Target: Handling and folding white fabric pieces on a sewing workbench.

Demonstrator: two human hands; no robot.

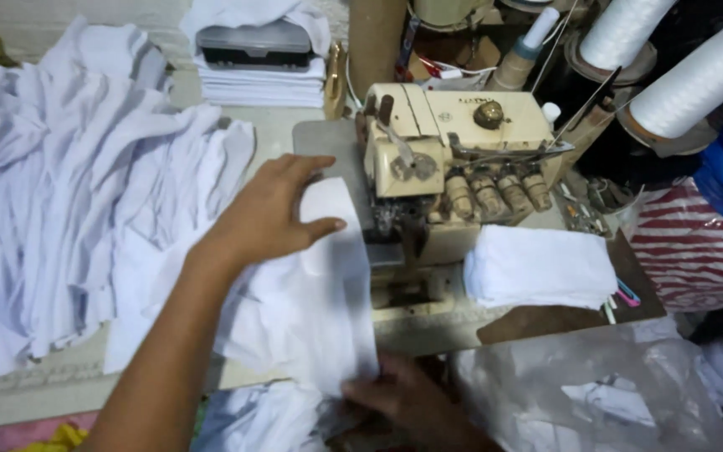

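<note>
A white fabric piece [320, 301] lies on the sewing table, running up to the presser foot of a cream overlock sewing machine [445, 159]. My left hand [274, 213] rests flat on the far end of the fabric, fingers spread, just left of the machine. My right hand [407, 398] grips the near lower edge of the same piece at the table's front edge.
A big heap of white garments [69, 192] covers the table's left side. A folded stack of white pieces [537, 264] sits right of the machine. White thread cones [696, 75] stand at the back right. A clear plastic bag [596, 393] lies at the lower right.
</note>
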